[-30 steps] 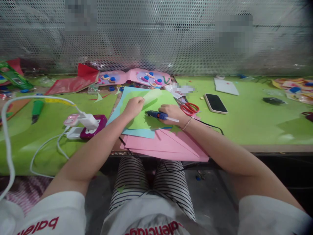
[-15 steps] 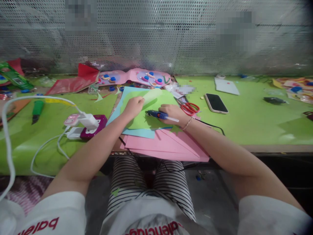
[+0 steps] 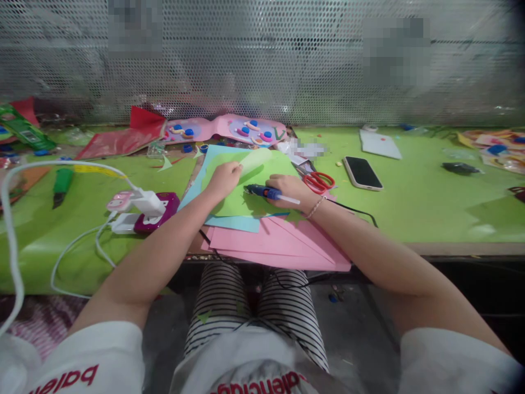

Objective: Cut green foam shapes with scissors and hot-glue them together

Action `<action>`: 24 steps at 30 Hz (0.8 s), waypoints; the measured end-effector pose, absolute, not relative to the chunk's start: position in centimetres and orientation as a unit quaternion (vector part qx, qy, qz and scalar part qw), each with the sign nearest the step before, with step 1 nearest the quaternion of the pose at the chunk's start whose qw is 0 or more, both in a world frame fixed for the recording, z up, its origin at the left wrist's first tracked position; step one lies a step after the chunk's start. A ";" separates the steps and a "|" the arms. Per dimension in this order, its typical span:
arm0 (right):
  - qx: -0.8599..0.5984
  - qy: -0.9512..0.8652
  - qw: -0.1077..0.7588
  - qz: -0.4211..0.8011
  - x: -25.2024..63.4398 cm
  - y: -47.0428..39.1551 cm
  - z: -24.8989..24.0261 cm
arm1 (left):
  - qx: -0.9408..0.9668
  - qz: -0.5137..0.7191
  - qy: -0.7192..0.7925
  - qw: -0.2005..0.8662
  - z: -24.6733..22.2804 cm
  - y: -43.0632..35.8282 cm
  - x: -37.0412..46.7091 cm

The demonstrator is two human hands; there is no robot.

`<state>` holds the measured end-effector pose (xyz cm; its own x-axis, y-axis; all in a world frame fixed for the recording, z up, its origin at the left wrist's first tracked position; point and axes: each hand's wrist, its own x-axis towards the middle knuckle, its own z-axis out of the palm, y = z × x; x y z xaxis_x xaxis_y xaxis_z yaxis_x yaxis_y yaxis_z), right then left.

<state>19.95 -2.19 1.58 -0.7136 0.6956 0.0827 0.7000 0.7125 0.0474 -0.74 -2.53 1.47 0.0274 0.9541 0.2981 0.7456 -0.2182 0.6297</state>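
My left hand (image 3: 225,179) pinches the edge of a green paper sheet (image 3: 233,203), whose pale upper part (image 3: 256,161) is lifted and curled over. In my right hand (image 3: 290,189) is a blue glue gun (image 3: 258,190), its nozzle pointing left over the green paper and a clear glue stick (image 3: 290,200) poking out of its back end. Light blue paper (image 3: 233,223) lies beneath the green, and pink sheets (image 3: 270,241) are stacked nearer the table edge. Red-handled scissors (image 3: 319,182) lie just beyond my right wrist.
A purple power strip (image 3: 173,203) with white chargers and cables stands left of my forearm. Further left lies a green-handled cutter (image 3: 63,185). A phone (image 3: 363,173) rests on the right. Pink decorated pieces (image 3: 250,131) lie against the perforated metal panel (image 3: 262,65) at the back.
Both hands, the paper and the glue gun stay in almost the same place. My striped legs have shifted slightly under the table.
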 end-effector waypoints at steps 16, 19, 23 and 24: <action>-0.401 -0.915 0.030 -0.044 19.8 -2.4 1.4 | 0.705 0.344 0.603 0.145 1.4 -2.5 -0.8; -0.397 -0.916 0.035 -0.041 19.9 -2.3 1.4 | 0.706 0.342 0.603 0.144 1.3 -2.4 -0.9; -0.397 -0.916 0.041 -0.037 20.0 -2.1 1.4 | 0.705 0.339 0.606 0.146 1.4 -2.4 -0.8; -0.400 -0.915 0.042 -0.036 20.0 -2.0 1.5 | 0.704 0.338 0.608 0.147 1.4 -2.4 -0.8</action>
